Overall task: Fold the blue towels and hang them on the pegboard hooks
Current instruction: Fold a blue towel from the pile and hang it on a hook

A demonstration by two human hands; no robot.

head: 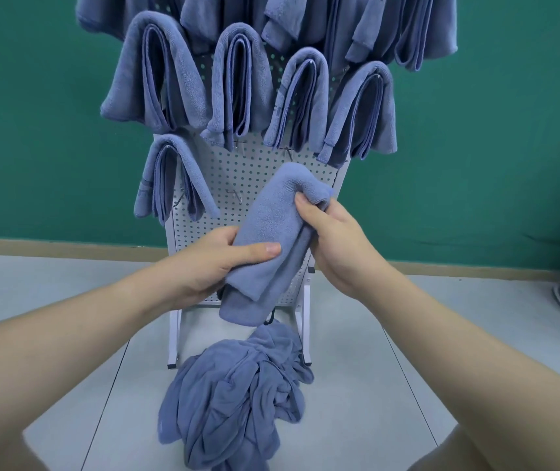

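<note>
1. Nearest the viewer, in front of the pegboard [254, 178]: a crumpled heap of unfolded blue towels [234, 396] on the pale floor [356, 368], touching the board's white stand legs [174, 338].

2. Above the heap, in front of the pegboard's lower half: a folded blue towel [271, 239], a long narrow bundle tilted from lower left to upper right, held off the floor.

3. Left hand [210, 266] gripping the folded towel's lower part, thumb across the front, fingers curled behind.

4. Right hand [336, 243] gripping the upper part, thumb pressed into the cloth just under the rounded top fold, fingers wrapped behind and out of sight.

5. On the pegboard, left of the held towel: one hung towel [173, 178], draped over a hook. Bare hooks [237, 195] just behind the held towel's upper end.

6. Higher on the pegboard: a row of four hung towels [248, 93], each doubled over a hook, and more blue cloth above, cut off by the top edge.

7. Behind the pegboard: a green wall [34, 113] with a tan baseboard.

8. Likely risks: loose layers at the bundle's lower end falling open if the left grip relaxes; the towel missing the small hook, hidden behind the cloth, and dropping onto the heap; an off-centre drape sliding off through uneven weight; a nudge of the light stand or of neighbouring towels while reaching in.
</note>
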